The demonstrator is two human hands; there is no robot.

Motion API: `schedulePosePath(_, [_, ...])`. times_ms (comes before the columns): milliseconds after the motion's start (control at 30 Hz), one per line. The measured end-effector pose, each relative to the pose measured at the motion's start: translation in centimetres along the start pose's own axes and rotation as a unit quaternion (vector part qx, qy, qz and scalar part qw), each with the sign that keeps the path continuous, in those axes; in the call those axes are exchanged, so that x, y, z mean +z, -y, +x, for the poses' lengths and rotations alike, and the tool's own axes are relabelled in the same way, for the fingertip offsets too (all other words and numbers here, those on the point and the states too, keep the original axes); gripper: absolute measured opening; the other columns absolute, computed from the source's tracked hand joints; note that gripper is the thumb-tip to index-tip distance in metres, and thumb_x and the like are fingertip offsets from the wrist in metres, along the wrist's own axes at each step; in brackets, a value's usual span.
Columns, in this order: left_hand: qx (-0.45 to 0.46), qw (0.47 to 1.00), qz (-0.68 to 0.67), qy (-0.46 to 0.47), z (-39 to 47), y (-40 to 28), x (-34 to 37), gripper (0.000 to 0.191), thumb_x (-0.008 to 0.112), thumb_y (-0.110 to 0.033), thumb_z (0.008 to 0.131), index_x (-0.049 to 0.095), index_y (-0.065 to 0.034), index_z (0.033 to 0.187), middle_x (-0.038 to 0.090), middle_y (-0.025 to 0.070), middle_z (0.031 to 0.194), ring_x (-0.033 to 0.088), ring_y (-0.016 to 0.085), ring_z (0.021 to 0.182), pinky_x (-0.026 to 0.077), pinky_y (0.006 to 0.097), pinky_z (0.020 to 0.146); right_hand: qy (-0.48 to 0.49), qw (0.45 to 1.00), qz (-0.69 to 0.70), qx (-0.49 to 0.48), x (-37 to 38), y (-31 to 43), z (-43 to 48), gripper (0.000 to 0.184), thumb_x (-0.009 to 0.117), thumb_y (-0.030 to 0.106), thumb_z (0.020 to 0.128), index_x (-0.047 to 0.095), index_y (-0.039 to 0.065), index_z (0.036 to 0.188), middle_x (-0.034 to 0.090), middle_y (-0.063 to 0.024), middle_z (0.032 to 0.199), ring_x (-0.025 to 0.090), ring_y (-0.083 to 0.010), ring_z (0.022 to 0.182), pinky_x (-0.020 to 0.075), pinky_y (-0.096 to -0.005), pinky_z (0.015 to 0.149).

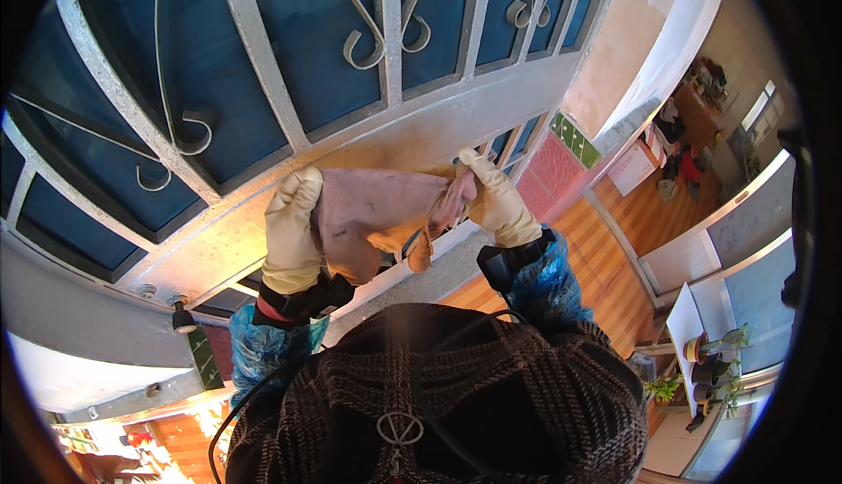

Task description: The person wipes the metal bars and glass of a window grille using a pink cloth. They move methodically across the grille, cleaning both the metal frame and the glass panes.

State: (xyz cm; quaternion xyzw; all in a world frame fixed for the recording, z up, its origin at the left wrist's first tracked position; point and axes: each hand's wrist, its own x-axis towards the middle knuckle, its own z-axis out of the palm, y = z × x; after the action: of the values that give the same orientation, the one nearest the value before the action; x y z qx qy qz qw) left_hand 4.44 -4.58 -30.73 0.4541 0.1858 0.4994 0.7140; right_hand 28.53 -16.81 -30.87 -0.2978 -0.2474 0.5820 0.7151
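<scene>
A damp-looking pink cloth [375, 211] with dark smudges is stretched between my two hands, in front of a metal door. My left hand [294, 227], in a cream rubber glove, grips its left end. The gloved right hand [496, 200] holds the other end, which is bunched up, with a fold hanging down. Behind the cloth is the silver-painted metal door [454, 122], with upright bars, scrolls and dark blue panes. Blue plastic sleeve covers and black wrist straps show on both forearms.
A door knob [182, 316] sticks out at the lower left. To the right are a wall with pink and green tiles [552, 162], a wooden-plank floor [592, 267] and a white shelf [681, 333] beside potted plants [707, 352]. A black cable hangs near my left arm.
</scene>
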Motion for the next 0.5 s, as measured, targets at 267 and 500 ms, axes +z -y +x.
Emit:
schedulePosePath(267, [-0.001,1.0,-0.007,0.0,-0.5,-1.3,1.0,0.015,0.064,-0.016,0.092,0.065,-0.0027,0.1,0.066,0.0017,0.09,0.06,0.01,0.081,0.049,0.024,0.076,0.081,0.982,-0.169,0.005,-0.5,-0.2,0.2,0.021,0.059,0.014,0.089,0.066,-0.004,0.097,0.066,-0.0154,0.092,0.063,-0.0235,0.096,0.0475,-0.0303,0.088])
schedulePosePath(500, [-0.01,0.999,0.033,0.002,-0.7,-1.7,2.3,0.014,0.063,-0.015,0.093,0.064,-0.0019,0.098,0.064,0.0003,0.086,0.058,0.008,0.078,0.047,0.0226,0.073,0.133,0.982,-0.101,0.09,0.3,-1.6,0.5,0.06,0.066,0.004,0.086,0.035,0.001,0.139,0.065,-0.0155,0.11,0.062,-0.0196,0.102,0.0488,-0.0292,0.086])
